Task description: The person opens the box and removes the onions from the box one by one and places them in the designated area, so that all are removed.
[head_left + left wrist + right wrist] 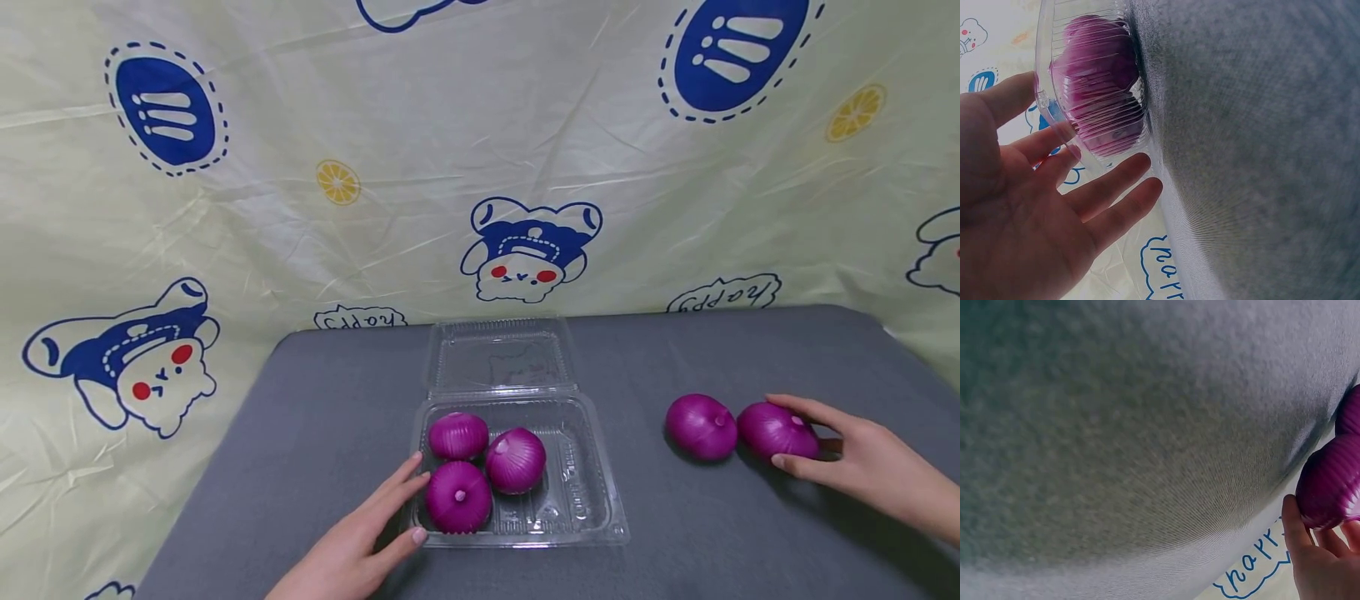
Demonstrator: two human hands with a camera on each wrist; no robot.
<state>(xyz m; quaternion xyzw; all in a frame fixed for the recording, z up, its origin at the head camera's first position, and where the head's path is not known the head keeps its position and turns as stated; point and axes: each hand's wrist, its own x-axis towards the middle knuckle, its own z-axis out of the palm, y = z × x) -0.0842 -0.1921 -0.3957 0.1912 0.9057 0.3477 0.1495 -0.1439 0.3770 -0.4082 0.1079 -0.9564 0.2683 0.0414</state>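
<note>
A clear plastic clamshell box (600, 500) lies with its lid folded back, and three purple-red onions sit in its left half, one of them the front onion (459, 497). At the box's left rim is my left hand (352, 533), fingers spread and fairly straight, fingertips right at the edge; the left wrist view shows this hand (1041, 200) beside the box wall. To the right of the box, my right hand (862, 458) holds a red onion (776, 431) between thumb and fingers. Another red onion (701, 427) lies just left of it.
The box's lid (498, 354) lies flat toward the back of the grey cloth-covered table (322, 400). A pale printed curtain (420, 108) hangs behind the table's far edge.
</note>
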